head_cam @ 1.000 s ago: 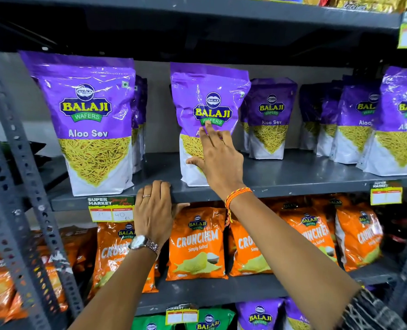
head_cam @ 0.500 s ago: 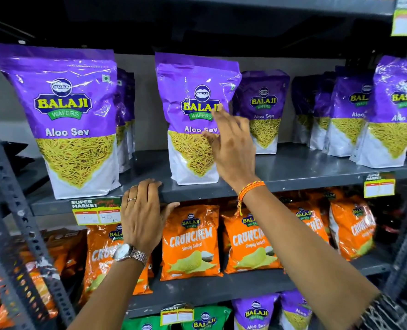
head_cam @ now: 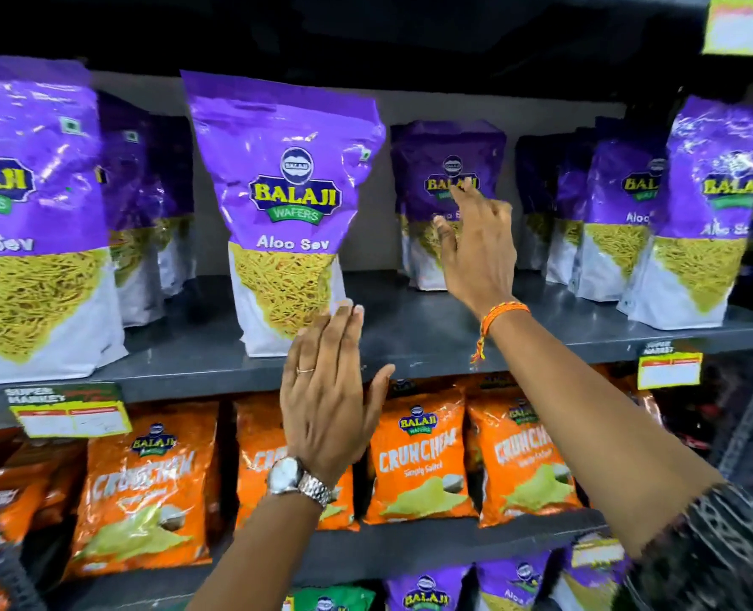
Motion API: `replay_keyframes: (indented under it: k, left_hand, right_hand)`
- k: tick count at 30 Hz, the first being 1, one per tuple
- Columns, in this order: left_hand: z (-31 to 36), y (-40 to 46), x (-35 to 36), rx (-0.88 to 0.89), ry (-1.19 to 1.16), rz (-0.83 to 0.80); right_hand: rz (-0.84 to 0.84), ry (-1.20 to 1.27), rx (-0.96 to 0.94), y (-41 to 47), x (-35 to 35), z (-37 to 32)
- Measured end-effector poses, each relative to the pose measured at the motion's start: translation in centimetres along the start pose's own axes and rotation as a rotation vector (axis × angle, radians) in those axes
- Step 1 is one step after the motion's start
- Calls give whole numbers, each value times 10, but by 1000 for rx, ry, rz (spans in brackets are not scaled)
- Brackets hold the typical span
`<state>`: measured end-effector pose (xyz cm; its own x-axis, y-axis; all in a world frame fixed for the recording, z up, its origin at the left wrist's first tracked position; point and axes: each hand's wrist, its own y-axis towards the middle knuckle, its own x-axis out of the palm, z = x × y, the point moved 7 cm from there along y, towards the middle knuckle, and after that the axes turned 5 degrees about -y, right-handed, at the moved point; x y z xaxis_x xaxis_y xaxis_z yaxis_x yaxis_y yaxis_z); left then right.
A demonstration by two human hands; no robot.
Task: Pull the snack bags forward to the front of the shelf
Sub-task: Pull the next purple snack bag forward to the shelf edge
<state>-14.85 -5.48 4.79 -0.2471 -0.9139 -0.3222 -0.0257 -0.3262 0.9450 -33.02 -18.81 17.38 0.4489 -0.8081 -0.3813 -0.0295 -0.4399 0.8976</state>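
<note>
Standing upright near the front edge of the grey shelf (head_cam: 432,341), close to the middle: one purple Aloo Sev bag (head_cam: 288,213). Just right of that bag and further back on the shelf, another purple bag (head_cam: 447,169), half in shadow. Reaching toward that back bag, the right hand (head_cam: 476,253), fingers spread wide and loose, holding nothing; fingertips in front of its yellow logo, touching or not, cannot tell. Orange thread band (head_cam: 500,317) tied round that wrist. Lower down, in front of the shelf edge, the left hand (head_cam: 328,390), flat and open, fingers together and pointing up, holding nothing, fingertips right at the bottom right corner of the front bag. Ring on one finger, silver watch (head_cam: 297,478) on the wrist. Far left on the same shelf, a big purple bag (head_cam: 35,240) right at the front, with more tucked behind. Far right, a bunch of purple bags (head_cam: 709,213), the rightmost one closest to the front. Stuck on the shelf edge, left of the left hand, a yellow price tag (head_cam: 68,410). Under the shelf, a row of orange chip bags (head_cam: 418,456).
</note>
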Motion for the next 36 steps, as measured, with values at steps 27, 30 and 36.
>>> replay_keyframes:
  k: [27, 30, 36]
  left_hand:
    - [23, -15, 72, 110, 304, 30]
    - [23, -15, 72, 101, 302, 23]
    - [25, -14, 68, 94, 282, -7]
  right_hand:
    - [-264, -235, 50, 35, 119, 66]
    - [-265, -242, 39, 33, 111, 65]
    - [-244, -210, 25, 24, 86, 63]
